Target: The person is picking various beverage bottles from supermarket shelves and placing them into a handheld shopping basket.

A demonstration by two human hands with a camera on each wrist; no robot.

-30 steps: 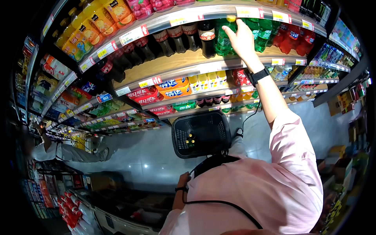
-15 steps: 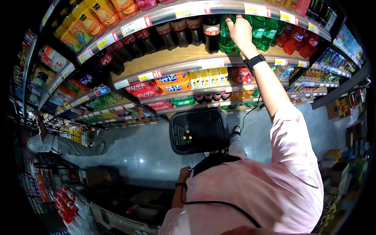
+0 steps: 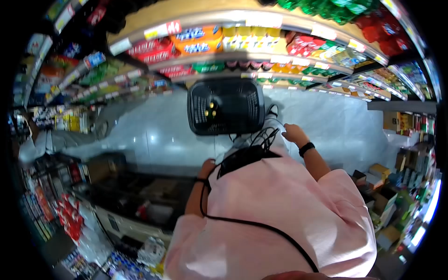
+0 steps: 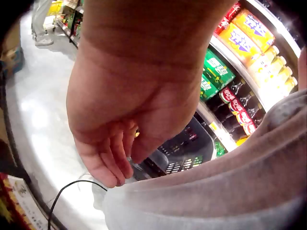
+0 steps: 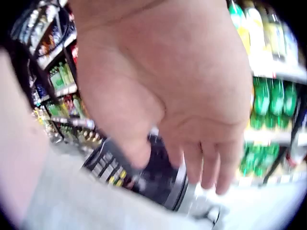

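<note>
My right hand (image 3: pixel 295 134) hangs low beside my leg, its fingers relaxed and palm bare in the right wrist view. The left hand (image 3: pixel 207 170) is down at my other side. In the left wrist view its fingers (image 4: pixel 111 163) droop loosely next to a pale trouser leg (image 4: pixel 201 191), with nothing held. Ahead of my legs stands a black plastic basket (image 3: pixel 260 109) with slotted sides. Three yellow caps (image 3: pixel 213 106) show inside it; what lies under them is lost in the dark. Both hands are apart from the basket.
Drink shelves (image 3: pixel 214 18) curve across the front, with green bottles (image 3: pixel 326 8), red bottles (image 3: pixel 382 37) and orange packs (image 3: pixel 198 41). Another person (image 3: pixel 60 142) is at the far left. Cardboard boxes (image 3: pixel 380 172) are stacked at right. A black cable (image 3: pixel 261 226) crosses my shirt.
My right hand has let go of the green bottle on the shelf and dropped to my side. The head view has tilted down, so the upper shelf is out of sight. The left hand stays low.
</note>
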